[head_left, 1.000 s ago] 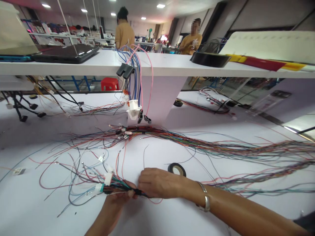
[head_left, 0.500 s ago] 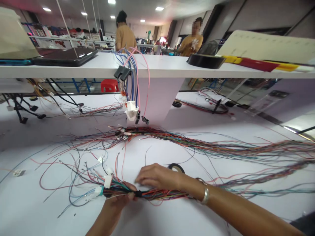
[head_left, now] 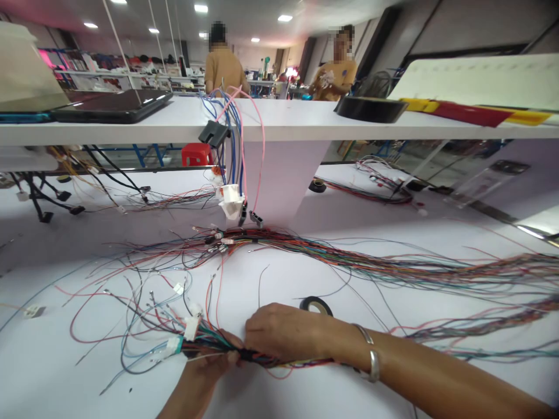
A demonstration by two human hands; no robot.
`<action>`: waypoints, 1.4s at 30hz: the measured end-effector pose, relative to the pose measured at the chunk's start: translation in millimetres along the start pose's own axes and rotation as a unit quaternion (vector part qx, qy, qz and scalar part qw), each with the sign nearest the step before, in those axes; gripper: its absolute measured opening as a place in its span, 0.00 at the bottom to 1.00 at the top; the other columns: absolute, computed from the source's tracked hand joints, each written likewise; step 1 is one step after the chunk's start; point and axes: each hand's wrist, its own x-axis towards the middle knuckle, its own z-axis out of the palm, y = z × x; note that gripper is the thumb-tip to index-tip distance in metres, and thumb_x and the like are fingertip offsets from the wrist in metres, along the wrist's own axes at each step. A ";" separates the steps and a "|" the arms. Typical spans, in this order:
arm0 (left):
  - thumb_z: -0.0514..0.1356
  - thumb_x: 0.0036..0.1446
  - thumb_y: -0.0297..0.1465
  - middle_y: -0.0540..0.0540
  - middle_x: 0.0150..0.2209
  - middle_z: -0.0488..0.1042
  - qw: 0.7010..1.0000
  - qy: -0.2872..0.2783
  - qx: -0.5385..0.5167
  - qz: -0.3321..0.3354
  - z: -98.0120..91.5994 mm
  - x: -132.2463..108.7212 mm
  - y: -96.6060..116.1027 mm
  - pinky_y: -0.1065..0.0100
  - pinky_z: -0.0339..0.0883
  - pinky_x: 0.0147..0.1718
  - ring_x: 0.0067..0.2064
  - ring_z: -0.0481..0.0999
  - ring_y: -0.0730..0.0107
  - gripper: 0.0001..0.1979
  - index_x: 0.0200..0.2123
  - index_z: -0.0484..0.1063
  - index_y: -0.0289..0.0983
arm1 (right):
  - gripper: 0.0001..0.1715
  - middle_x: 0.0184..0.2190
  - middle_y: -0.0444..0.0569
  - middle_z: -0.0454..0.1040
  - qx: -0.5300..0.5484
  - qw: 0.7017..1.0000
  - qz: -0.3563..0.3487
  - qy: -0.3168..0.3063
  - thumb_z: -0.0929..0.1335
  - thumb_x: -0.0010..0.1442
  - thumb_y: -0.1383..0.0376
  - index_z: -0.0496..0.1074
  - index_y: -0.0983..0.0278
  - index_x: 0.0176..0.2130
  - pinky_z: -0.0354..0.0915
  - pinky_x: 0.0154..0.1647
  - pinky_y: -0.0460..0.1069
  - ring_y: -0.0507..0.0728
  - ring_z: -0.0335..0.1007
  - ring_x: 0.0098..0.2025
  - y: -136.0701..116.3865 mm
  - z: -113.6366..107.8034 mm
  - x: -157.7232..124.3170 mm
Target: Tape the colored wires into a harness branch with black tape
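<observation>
A bundle of thin coloured wires [head_left: 218,337] lies low in the head view, its loose ends fanned out to the left with white connectors [head_left: 191,327] among them. My left hand [head_left: 212,364] is closed around the bundle from below, with thumb and fingers pinching it. Just right of that grip, black tape [head_left: 250,355] wraps the wires. My right hand [head_left: 286,331] is curled over the bundle at this tape; its fingertips are mostly hidden behind the hand. Behind my right wrist lies a roll of black tape [head_left: 317,304].
A second wire bundle [head_left: 314,249] runs across the table behind my hands. Above it, a white shelf [head_left: 288,116] holds a phone [head_left: 113,106], another tape roll [head_left: 371,109] and hanging wires with connectors [head_left: 231,201]. Two people stand beyond.
My right hand has come down from above the bundle onto the wires at the black tape, and its fingers have curled in. My left hand keeps its grip.
</observation>
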 end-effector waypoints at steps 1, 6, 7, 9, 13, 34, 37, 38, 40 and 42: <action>0.70 0.42 0.35 0.46 0.28 0.74 1.000 -0.004 -0.001 -0.002 0.5 -0.1 0.4 0.63 0.63 0.38 0.33 0.71 0.63 0.11 0.30 0.78 0.38 | 0.05 0.27 0.43 0.71 -0.009 1.000 0.001 -0.006 0.67 0.61 0.68 0.70 0.65 0.31 0.59 0.28 0.46 0.51 0.63 0.28 -1.1 -0.3 1.7; 0.70 0.43 0.35 0.47 0.26 0.74 1.000 0.009 -0.003 0.023 3.8 -2.5 -0.4 0.63 0.62 0.36 0.32 0.70 0.62 0.10 0.29 0.77 0.38 | 0.07 0.25 0.45 0.70 0.060 0.997 0.042 -0.025 0.66 0.60 0.68 0.69 0.66 0.29 0.55 0.25 0.45 0.51 0.61 0.27 -3.2 4.6 8.9; 0.69 0.43 0.36 0.47 0.27 0.75 1.000 0.006 -0.001 0.027 3.9 -2.8 -0.9 0.63 0.62 0.36 0.32 0.70 0.62 0.10 0.29 0.77 0.38 | 0.07 0.25 0.44 0.70 0.088 0.994 0.059 -0.022 0.65 0.59 0.68 0.69 0.66 0.29 0.55 0.25 0.44 0.51 0.61 0.26 -2.7 6.2 9.6; 0.69 0.44 0.36 0.47 0.28 0.76 1.000 -0.001 0.006 0.031 3.5 -3.2 -1.1 0.64 0.62 0.36 0.32 0.71 0.63 0.10 0.30 0.77 0.39 | 0.06 0.25 0.43 0.69 0.133 0.987 0.091 -0.012 0.65 0.57 0.69 0.69 0.66 0.28 0.54 0.25 0.43 0.50 0.60 0.26 -1.3 9.3 10.3; 0.69 0.44 0.35 0.47 0.28 0.75 0.999 -0.003 0.012 0.032 3.6 -4.1 1.6 0.65 0.63 0.37 0.32 0.71 0.64 0.09 0.29 0.77 0.39 | 0.04 0.25 0.41 0.67 0.187 0.976 0.108 0.015 0.66 0.53 0.73 0.68 0.66 0.27 0.53 0.26 0.42 0.48 0.57 0.25 1.1 14.1 11.0; 0.70 0.42 0.34 0.47 0.27 0.73 1.000 -0.019 0.011 0.021 0.4 -0.4 4.7 0.67 0.65 0.31 0.29 0.71 0.67 0.08 0.27 0.78 0.38 | 0.13 0.37 0.49 0.77 0.291 0.955 -0.002 0.054 0.62 0.66 0.67 0.74 0.65 0.46 0.63 0.41 0.44 0.51 0.70 0.37 17.7 10.1 -4.6; 0.70 0.42 0.33 0.48 0.25 0.73 0.999 -0.032 0.004 0.017 -0.6 0.9 4.7 0.67 0.64 0.31 0.29 0.72 0.67 0.08 0.28 0.78 0.38 | 0.13 0.34 0.48 0.75 0.255 0.966 -0.012 0.047 0.61 0.66 0.69 0.74 0.65 0.41 0.63 0.40 0.43 0.51 0.69 0.36 16.6 13.4 -5.1; 0.70 0.43 0.33 0.48 0.25 0.73 0.999 -0.040 0.001 0.016 -1.0 1.3 4.7 0.68 0.63 0.31 0.29 0.72 0.67 0.08 0.28 0.78 0.38 | 0.12 0.34 0.48 0.75 0.245 0.968 -0.015 0.044 0.61 0.66 0.69 0.73 0.65 0.40 0.63 0.39 0.43 0.51 0.69 0.36 16.2 13.9 -5.3; 0.70 0.43 0.33 0.48 0.25 0.73 0.999 -0.052 -0.004 0.015 -1.9 1.8 4.4 0.68 0.63 0.31 0.29 0.72 0.67 0.08 0.29 0.78 0.38 | 0.11 0.34 0.48 0.74 0.227 0.973 -0.019 0.036 0.61 0.66 0.70 0.72 0.65 0.38 0.62 0.39 0.43 0.51 0.68 0.36 14.9 13.6 -5.1; 0.70 0.43 0.32 0.49 0.25 0.72 0.999 -0.052 -0.008 0.015 -2.4 1.9 3.7 0.68 0.63 0.32 0.29 0.72 0.68 0.07 0.29 0.78 0.38 | 0.10 0.33 0.47 0.73 0.212 0.977 -0.002 0.020 0.62 0.64 0.70 0.72 0.65 0.36 0.62 0.37 0.44 0.51 0.67 0.35 12.0 11.6 -3.7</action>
